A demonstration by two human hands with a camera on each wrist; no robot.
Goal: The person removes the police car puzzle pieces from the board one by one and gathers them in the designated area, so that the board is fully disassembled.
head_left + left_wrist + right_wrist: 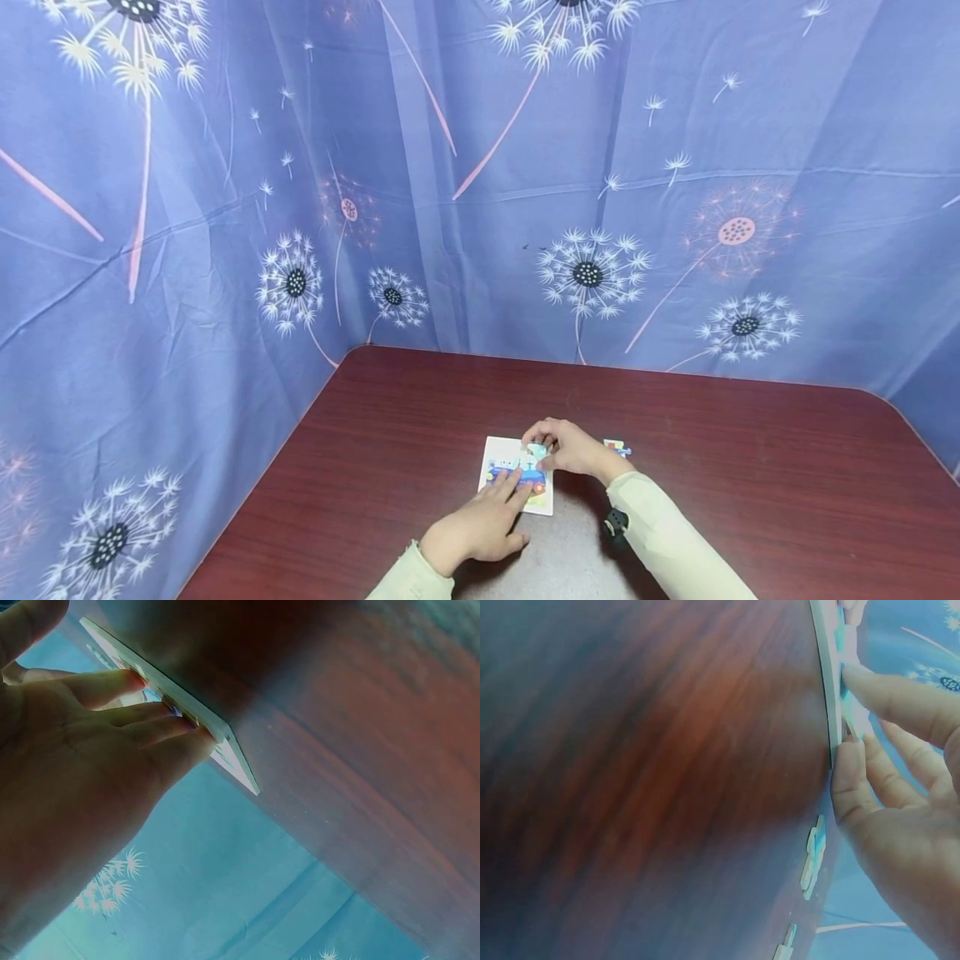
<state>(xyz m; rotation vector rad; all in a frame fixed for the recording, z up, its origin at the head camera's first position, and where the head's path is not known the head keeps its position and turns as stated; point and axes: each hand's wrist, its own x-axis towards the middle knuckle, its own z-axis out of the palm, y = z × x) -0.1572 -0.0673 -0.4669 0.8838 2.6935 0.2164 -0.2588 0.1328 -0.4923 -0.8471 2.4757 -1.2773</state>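
Observation:
A small white-bordered jigsaw puzzle board [547, 502] with a blue vehicle picture lies flat on the table. My left hand [483, 518] rests on its lower left part with the fingers extended over the picture. In the left wrist view those fingers [161, 729] touch the board's face near its edge. At the board's upper right, my right hand [573, 450] pinches a light-blue puzzle piece [537, 451] between thumb and fingers. The right wrist view shows this piece [855, 720] tilted against the board; the fingers partly cover it.
A loose puzzle piece [617, 447] lies on the dark red wooden table [750, 475], just right of my right wrist. Two loose pieces show in the right wrist view, one nearer the hand [814, 859]. A blue dandelion-print curtain [480, 275] hangs behind and left of the table.

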